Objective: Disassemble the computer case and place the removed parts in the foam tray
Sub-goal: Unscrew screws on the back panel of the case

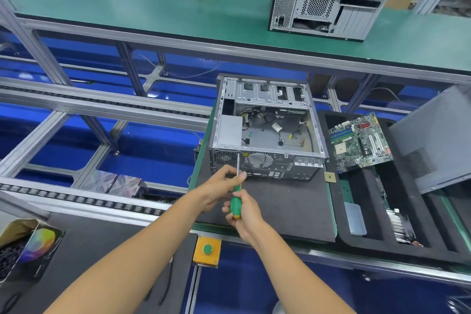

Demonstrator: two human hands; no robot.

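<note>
Fingers of left hand (224, 181) pinching thin steel shaft of screwdriver (235, 199); right hand (244, 214) wrapping its smooth green handle. Tip meeting perforated rear edge of open metal computer case (267, 135) on dark mat. Sitting rightward, black foam tray (413, 242) carrying green motherboard (359, 143).

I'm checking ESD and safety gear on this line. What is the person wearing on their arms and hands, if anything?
Nothing shows on either one. The left hand and the right hand are bare, with no gloves, rings or finger cots in view. Both forearms are uncovered as far as the frame's lower edge: no sleeves, no watch, and no wrist strap or grounding cable at either wrist.
</note>
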